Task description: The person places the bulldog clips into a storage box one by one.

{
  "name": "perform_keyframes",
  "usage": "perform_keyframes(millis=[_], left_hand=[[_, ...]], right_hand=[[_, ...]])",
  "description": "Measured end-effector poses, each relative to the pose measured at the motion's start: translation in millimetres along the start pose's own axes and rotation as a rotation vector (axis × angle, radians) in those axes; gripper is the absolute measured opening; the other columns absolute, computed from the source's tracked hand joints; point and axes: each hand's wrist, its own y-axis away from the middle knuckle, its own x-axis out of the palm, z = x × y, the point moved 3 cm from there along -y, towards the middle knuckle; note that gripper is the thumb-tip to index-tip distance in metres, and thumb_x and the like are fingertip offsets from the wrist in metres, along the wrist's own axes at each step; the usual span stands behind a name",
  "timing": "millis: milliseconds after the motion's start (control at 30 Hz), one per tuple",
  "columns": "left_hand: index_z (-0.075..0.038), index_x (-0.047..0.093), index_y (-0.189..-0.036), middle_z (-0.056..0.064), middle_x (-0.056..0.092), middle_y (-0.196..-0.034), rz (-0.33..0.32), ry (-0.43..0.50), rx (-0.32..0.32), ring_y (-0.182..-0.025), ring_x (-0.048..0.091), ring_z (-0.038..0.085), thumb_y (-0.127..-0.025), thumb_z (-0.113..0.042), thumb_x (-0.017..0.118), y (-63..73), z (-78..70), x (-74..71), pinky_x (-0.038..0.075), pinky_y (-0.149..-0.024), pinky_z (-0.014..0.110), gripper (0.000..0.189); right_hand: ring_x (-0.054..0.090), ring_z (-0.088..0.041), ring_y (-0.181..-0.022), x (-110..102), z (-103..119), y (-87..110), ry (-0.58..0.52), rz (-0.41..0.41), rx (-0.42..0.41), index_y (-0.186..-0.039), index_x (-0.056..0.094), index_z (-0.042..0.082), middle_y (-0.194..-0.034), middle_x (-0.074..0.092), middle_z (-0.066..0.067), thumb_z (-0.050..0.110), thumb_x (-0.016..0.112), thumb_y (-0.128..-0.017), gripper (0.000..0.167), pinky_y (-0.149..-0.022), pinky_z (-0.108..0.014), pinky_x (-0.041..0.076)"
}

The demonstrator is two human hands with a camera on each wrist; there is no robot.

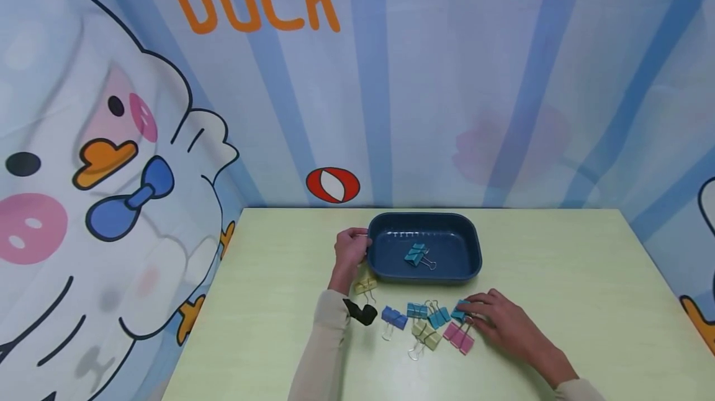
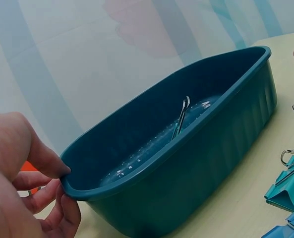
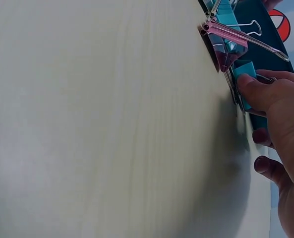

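My left hand point(image 1: 350, 249) pinches the left rim of a dark blue plastic basin point(image 2: 186, 163) between thumb and fingers. In the basin lies a teal binder clip point(image 1: 416, 254) with its wire handles out. My right hand point(image 1: 505, 325) pinches another teal binder clip point(image 3: 246, 72) at the right end of a group of clips, in front of the basin. A pink binder clip point(image 1: 459, 337) lies right beside those fingers. Left of it are a pale yellow binder clip point(image 1: 427, 334), two more teal binder clips point(image 1: 439, 316) and a blue binder clip point(image 1: 395, 318).
Near my left wrist lies a yellow binder clip point(image 1: 365, 285), partly hidden by the arm. All stands on a pale yellow table point(image 1: 558, 264). A printed curtain point(image 1: 424, 78) with a duck picture hangs behind the table's far edge.
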Motion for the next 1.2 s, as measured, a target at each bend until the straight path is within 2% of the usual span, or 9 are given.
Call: perform_keyframes(millis=[133, 267, 467, 700, 933, 1200], left_hand=[[-0.003, 0.075, -0.114, 0.012, 0.071, -0.105, 0.003, 0.005, -0.002, -0.079, 0.059, 0.021, -0.094, -0.002, 0.064, -1.3, 0.5, 0.2, 0.048, -0.063, 0.028, 0.023], [-0.002, 0.076, -0.114, 0.011, 0.071, -0.104, 0.003, 0.007, 0.001, -0.078, 0.06, 0.02, -0.094, -0.003, 0.065, -2.1, 1.3, 0.7, 0.049, -0.063, 0.029, 0.023], [-0.001, 0.075, -0.116, 0.011, 0.071, -0.104, 0.004, 0.012, 0.015, -0.078, 0.061, 0.02, -0.094, -0.002, 0.065, -1.0, 1.1, 0.5, 0.049, -0.062, 0.028, 0.024], [-0.001, 0.075, -0.115, 0.01, 0.071, -0.098, 0.005, 0.009, 0.026, -0.074, 0.06, 0.019, -0.093, -0.001, 0.065, -0.9, 0.0, -0.9, 0.048, -0.059, 0.027, 0.024], [0.001, 0.075, -0.117, 0.011, 0.071, -0.098, 0.012, 0.01, 0.044, -0.074, 0.059, 0.018, -0.093, -0.001, 0.063, 0.2, -0.5, -1.3, 0.048, -0.06, 0.027, 0.027], [0.0, 0.074, -0.117, 0.011, 0.071, -0.099, 0.007, -0.001, 0.028, -0.074, 0.057, 0.018, -0.093, -0.001, 0.062, 2.1, -2.1, 0.0, 0.048, -0.061, 0.027, 0.027]], right_hand=[[0.068, -0.021, -0.103, -2.2, 0.2, -1.0, -0.012, -0.014, 0.012, -0.121, 0.082, 0.018, -0.114, 0.077, 0.0, 0.007, 0.082, -0.091, 0.032, -0.092, -0.048, 0.059], [0.068, -0.018, -0.097, -6.1, -0.8, -0.9, -0.009, -0.023, 0.017, -0.116, 0.084, 0.017, -0.107, 0.077, 0.002, 0.008, 0.084, -0.089, 0.029, -0.083, -0.042, 0.061], [0.07, -0.017, -0.094, -15.3, -5.5, 3.8, 0.054, -0.027, 0.025, -0.111, 0.085, 0.019, -0.103, 0.076, 0.003, 0.011, 0.088, -0.084, 0.028, -0.081, -0.04, 0.062], [0.07, -0.018, -0.09, -37.9, -15.4, 5.7, 0.12, -0.132, 0.003, -0.108, 0.086, 0.018, -0.1, 0.075, 0.003, 0.006, 0.092, -0.077, 0.034, -0.074, -0.038, 0.061], [0.07, -0.02, -0.085, -74.0, -18.1, -6.2, 0.165, -0.217, -0.048, -0.11, 0.085, 0.014, -0.099, 0.076, -0.003, 0.003, 0.093, -0.073, 0.04, -0.066, -0.034, 0.059], [0.068, -0.019, -0.084, -105.7, -16.3, -33.3, 0.186, -0.236, -0.1, -0.113, 0.084, 0.012, -0.098, 0.077, -0.003, 0.004, 0.092, -0.075, 0.039, -0.063, -0.034, 0.058]])
